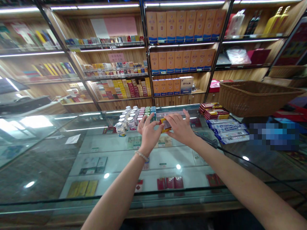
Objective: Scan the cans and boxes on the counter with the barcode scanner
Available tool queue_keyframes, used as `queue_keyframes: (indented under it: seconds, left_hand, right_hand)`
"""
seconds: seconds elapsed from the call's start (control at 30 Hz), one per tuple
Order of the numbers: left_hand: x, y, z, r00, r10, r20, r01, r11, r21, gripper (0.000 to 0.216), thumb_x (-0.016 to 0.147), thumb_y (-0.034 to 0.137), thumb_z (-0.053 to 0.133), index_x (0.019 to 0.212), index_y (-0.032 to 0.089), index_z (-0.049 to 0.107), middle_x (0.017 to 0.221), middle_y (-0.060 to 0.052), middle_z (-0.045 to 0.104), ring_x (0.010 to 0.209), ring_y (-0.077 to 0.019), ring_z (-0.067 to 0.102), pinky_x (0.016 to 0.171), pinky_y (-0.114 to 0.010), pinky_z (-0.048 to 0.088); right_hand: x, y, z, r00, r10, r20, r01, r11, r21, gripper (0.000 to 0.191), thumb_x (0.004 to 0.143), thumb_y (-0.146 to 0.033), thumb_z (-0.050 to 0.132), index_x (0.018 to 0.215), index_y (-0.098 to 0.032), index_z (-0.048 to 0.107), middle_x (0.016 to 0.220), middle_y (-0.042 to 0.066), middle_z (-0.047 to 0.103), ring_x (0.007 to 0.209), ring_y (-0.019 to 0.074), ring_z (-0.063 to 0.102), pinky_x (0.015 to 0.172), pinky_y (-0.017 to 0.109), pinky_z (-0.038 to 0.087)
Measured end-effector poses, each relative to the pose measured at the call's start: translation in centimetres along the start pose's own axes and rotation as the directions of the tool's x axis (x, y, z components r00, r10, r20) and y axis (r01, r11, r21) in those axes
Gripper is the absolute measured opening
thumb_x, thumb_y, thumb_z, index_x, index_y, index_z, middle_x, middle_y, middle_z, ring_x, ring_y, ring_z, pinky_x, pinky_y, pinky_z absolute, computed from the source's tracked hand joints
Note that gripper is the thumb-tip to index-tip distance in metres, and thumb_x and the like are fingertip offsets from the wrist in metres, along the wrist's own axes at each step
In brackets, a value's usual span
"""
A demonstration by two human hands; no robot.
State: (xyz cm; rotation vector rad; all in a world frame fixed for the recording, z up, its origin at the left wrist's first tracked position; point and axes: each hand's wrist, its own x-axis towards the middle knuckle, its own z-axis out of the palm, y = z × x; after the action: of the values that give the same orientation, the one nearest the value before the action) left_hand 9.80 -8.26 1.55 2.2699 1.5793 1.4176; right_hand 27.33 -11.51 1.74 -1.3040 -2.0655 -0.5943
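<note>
A small flat packet (165,126), yellow-edged with dark red and a dull greyish middle, is held above the glass-topped table (120,169); its print is too blurred to read. The left hand (150,131) grips its left end between thumb and fingers, the right hand (180,128) its other side. Nearby stand rounded, white-capped jars (131,123) and a woven wicker basket (254,99).

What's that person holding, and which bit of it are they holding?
A small yellow-and-red packet. The left grip has its left end, and the right grip has its right end.
</note>
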Motion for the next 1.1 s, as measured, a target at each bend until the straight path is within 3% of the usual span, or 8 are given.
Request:
queue_keyframes:
  seconds: [0.13,0.23,0.33,0.43,0.67,0.83,1.0,1.1]
  left_hand:
    - [0.3,0.3,-0.7,0.998,0.021,0.054,-0.022,1.000,0.004,0.022,0.096,0.043,0.062,0.100,0.031,0.081,0.153,0.000,0.058,0.149,-0.0334,0.039,0.125,-0.059,0.029]
    - [0.7,0.1,-1.4,0.995,0.048,0.084,-0.047,0.999,-0.015,0.029,0.097,0.045,0.060,0.119,0.034,0.076,0.158,-0.002,0.053,0.151,-0.0320,0.037,0.126,-0.057,0.027]
    - [1.1,-0.6,-2.1,0.988,0.110,0.104,-0.111,0.994,-0.002,0.048,0.092,0.050,0.069,0.137,0.035,0.065,0.164,-0.005,0.045,0.154,-0.0328,0.030,0.127,-0.057,0.024]
    - [1.0,-1.1,-2.5,0.970,0.190,0.150,-0.201,0.978,0.059,0.069,0.081,0.057,0.079,0.144,0.037,0.059,0.169,-0.007,0.034,0.158,-0.0367,0.020,0.128,-0.061,0.013]
    - [0.5,-1.2,-2.5,0.928,0.280,0.244,-0.319,0.938,0.137,0.091,0.072,0.062,0.085,0.151,0.034,0.051,0.172,-0.012,0.025,0.159,-0.0408,0.016,0.127,-0.064,0.002]
    - [0.5,-1.3,-2.5,0.928,0.270,0.258,-0.314,0.938,0.149,0.088,0.069,0.055,0.089,0.147,0.032,0.055,0.172,-0.013,0.026,0.159,-0.0404,0.016,0.127,-0.065,0.003]
    - [0.5,-1.3,-2.5,0.926,0.271,0.262,-0.317,0.935,0.155,0.072,0.071,0.049,0.088,0.138,0.033,0.064,0.172,-0.012,0.026,0.159,-0.0406,0.017,0.127,-0.066,0.003]
    - [0.5,-1.3,-2.6,0.925,0.273,0.263,-0.322,0.932,0.165,0.074,0.072,0.048,0.088,0.140,0.032,0.062,0.172,-0.013,0.025,0.159,-0.0405,0.017,0.127,-0.066,0.004]
  right_hand:
    - [0.2,0.9,0.0,0.996,0.074,-0.052,-0.066,0.989,0.132,0.050,0.090,-0.033,0.063,0.137,-0.023,0.052,0.137,0.012,0.065,0.130,0.0309,0.056,0.125,0.059,0.006]
    - [0.4,2.2,-0.1,0.983,0.153,-0.097,-0.119,0.949,0.291,0.055,0.087,-0.041,0.068,0.135,-0.023,0.049,0.136,0.014,0.063,0.131,0.0322,0.056,0.121,0.059,0.022]
    - [0.5,3.5,-0.4,0.976,0.194,-0.093,-0.127,0.869,0.479,0.065,0.083,-0.050,0.073,0.135,-0.025,0.044,0.138,0.015,0.059,0.130,0.0323,0.057,0.113,0.055,0.039]
    - [0.3,4.1,-0.9,0.979,0.192,-0.071,-0.096,0.739,0.667,0.069,0.083,-0.049,0.074,0.137,-0.028,0.037,0.141,0.013,0.052,0.129,0.0282,0.058,0.109,0.050,0.047]
    - [-0.1,3.7,-1.3,0.996,0.073,0.054,-0.083,0.505,0.859,0.070,0.082,-0.054,0.076,0.131,-0.031,0.033,0.137,0.011,0.053,0.123,0.0247,0.061,0.100,0.043,0.056]
    - [-0.2,3.6,-0.6,0.998,-0.001,0.069,-0.060,0.472,0.879,0.074,0.083,-0.060,0.075,0.134,-0.031,0.030,0.146,0.014,0.050,0.133,0.0257,0.057,0.105,0.045,0.054]
    - [-0.3,3.5,-0.6,0.997,-0.016,0.079,-0.063,0.453,0.889,0.076,0.082,-0.058,0.075,0.135,-0.031,0.028,0.147,0.015,0.050,0.132,0.0253,0.059,0.105,0.045,0.054]
    - [-0.3,3.4,-0.9,0.995,-0.010,0.100,-0.086,0.434,0.897,0.076,0.081,-0.059,0.077,0.134,-0.031,0.029,0.148,0.015,0.049,0.133,0.0245,0.058,0.107,0.045,0.053]
